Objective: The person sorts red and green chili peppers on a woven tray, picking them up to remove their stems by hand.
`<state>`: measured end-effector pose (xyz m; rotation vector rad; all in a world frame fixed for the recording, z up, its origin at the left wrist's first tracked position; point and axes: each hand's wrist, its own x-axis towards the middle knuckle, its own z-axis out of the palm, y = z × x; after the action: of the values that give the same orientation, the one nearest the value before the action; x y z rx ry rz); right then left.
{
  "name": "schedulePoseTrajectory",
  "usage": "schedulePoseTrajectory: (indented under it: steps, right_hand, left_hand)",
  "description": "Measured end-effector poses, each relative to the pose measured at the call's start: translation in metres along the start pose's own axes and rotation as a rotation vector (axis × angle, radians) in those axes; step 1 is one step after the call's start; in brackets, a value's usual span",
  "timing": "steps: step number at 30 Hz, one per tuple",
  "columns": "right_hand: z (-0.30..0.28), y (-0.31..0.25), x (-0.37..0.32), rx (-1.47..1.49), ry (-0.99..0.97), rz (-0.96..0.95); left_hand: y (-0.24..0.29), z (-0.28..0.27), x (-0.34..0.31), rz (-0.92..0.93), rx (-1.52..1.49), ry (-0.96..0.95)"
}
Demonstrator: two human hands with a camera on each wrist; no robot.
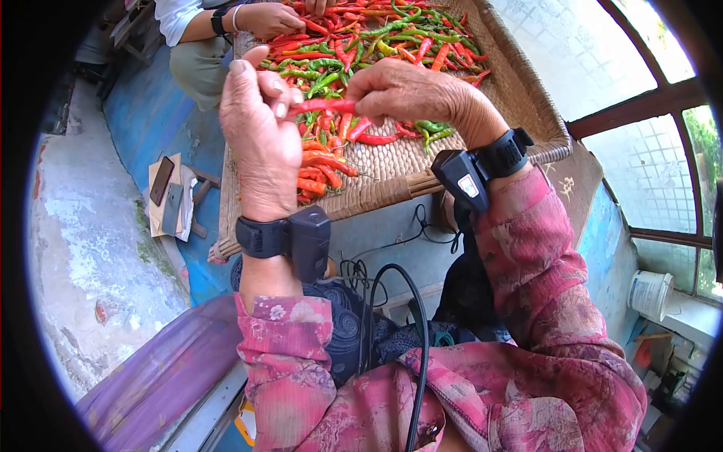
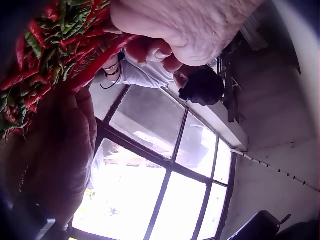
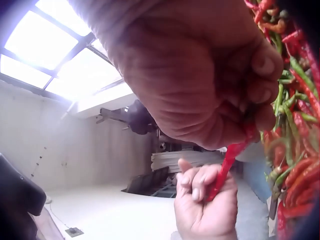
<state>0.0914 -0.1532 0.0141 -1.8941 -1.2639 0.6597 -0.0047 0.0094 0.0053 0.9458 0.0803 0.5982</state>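
A long red chili pepper [image 1: 324,106] is stretched between my two hands, above a woven tray [image 1: 388,160]. My right hand [image 1: 414,94] pinches one end of it between thumb and fingers. At the other end, the fingers of my left hand [image 1: 260,139] curl in around the pepper. From the right wrist view, the pepper [image 3: 229,161] runs down into the left palm [image 3: 207,207]. Red and green chili peppers [image 1: 320,162] lie piled on the tray below, with a more orange-red cluster nearest me.
Another person's hand [image 1: 271,20] reaches over the tray's far left side. Two phones [image 1: 172,207] rest on a small stool at the left. A black cable [image 1: 423,324] loops up past my lap. A white bucket [image 1: 649,294] stands under the windows at right.
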Motion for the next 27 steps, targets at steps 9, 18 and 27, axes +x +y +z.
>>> schedulePoseTrajectory:
  steps: [9,18,27]
  right_hand:
    - [-0.02,0.065,0.007,-0.342,0.881,0.21]
    - [0.063,0.061,0.019,-0.738,0.048,0.08]
    - [0.069,0.073,0.036,-0.866,0.064,-0.004]
  left_hand:
    - [0.005,-0.004,0.004,-0.108,-0.019,-0.001]
    - [0.008,-0.004,0.003,-0.066,0.067,-0.036]
    - [0.01,0.002,0.0,-0.07,0.105,-0.058]
